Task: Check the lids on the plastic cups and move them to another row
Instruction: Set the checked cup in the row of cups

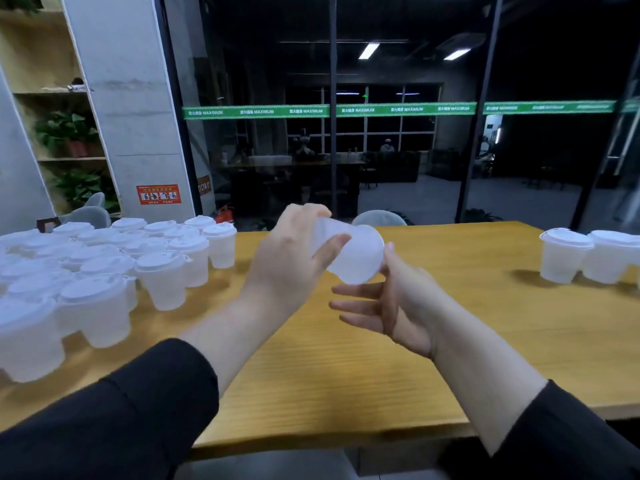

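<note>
Here's one cup (pixel 349 252) up in the air, above the middle of the table (pixel 346 358), tipped on its side with the lidded end turned toward the person. The left hand (pixel 294 258) grips it round the body, fingers curled over the top and thumb pressed along the near side. The right hand (pixel 398 299) sits just beneath the lid end, thumb touching the rim of the lid, the other fingers spread straight and apart, not wrapped round anything. The cup is translucent white and blurred; I cannot tell whether anything is in it.

Over by the table's left edge stands a big crowd of lidded cups (pixel 104 271), all upright, packed close and touching, running from the far left corner down toward the near edge. Each wears a white lid; their frosted walls show no contents that I can make out.

Along the right edge, toward the far corner, a small group of cups (pixel 588 258) stands upright and lidded, side by side, well apart from the big crowd, and cut off by the picture's edge.

Both forearms are bare with dark sleeves (pixel 121 410) pushed up.
</note>
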Available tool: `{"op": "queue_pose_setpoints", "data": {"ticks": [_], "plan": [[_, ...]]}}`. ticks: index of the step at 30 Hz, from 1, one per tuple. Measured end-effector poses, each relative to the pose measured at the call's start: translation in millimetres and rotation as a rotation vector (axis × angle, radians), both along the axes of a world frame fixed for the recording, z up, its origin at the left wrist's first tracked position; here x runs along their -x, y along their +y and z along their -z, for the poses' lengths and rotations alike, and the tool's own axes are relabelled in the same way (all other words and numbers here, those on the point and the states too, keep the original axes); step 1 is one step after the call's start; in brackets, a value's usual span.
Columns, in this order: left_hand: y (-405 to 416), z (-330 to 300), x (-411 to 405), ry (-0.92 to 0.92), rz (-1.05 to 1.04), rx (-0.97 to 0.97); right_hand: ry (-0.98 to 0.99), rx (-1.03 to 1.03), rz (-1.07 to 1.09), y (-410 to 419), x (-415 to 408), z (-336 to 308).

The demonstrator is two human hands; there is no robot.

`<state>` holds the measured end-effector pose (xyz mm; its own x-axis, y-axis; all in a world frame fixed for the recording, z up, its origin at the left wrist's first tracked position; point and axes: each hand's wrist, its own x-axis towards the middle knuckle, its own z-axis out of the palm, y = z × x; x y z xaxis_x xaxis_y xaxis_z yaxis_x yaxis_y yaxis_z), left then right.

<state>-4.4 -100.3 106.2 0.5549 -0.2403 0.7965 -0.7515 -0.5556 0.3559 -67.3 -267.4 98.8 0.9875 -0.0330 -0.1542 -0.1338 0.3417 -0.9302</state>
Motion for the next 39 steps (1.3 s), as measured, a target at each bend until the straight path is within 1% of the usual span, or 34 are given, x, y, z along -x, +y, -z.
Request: {"op": "queue_pose_setpoints", "data": {"ticks": [2,3,5,8,10,12,13,18,26,33,37,39], "plan": [[-11.3,22.9,4.0,0.255,0.071,0.076,-0.041,-0.046,0.120,-6.2,-3.9,-1.4],[-18.9,32.9,6.6,0.397,0.137,0.107,-0.083,-0.027,0.166,-9.7,-6.9,0.7],[-38.1,49.9,13.3,0.652,0.295,0.229,-0.171,0.126,0.214,-16.9,-11.8,7.0],[-67.6,63.7,17.6,0.983,0.444,0.524,-0.232,0.376,0.286,-28.4,-18.8,23.4],[-86.7,66.6,13.6,1.102,0.498,0.658,-0.244,0.452,0.337,-41.5,-22.9,34.6],[-104.9,64.6,9.5,1.155,0.495,0.717,-0.227,0.472,0.370,-57.0,-23.8,42.4],[-114.7,63.4,7.4,1.160,0.482,0.712,-0.221,0.475,0.393,-66.4,-24.2,46.0],[-179.2,66.1,-3.4,1.177,0.453,0.619,-0.271,0.501,0.493,-123.7,-15.7,52.8],[-302.3,72.6,-4.4,1.273,0.524,0.490,-0.179,0.535,0.667,-239.9,6.8,60.5],[-409.5,80.5,-3.9,1.343,0.658,0.410,-0.098,0.504,0.849,-340.5,19.1,77.1],[-460.4,81.0,-6.1,1.354,0.744,0.386,-0.084,0.434,0.937,-384.6,17.4,82.5],[-480.3,78.1,-8.8,1.369,0.771,0.407,-0.038,0.353,0.981,-404.7,11.8,81.3]]}}
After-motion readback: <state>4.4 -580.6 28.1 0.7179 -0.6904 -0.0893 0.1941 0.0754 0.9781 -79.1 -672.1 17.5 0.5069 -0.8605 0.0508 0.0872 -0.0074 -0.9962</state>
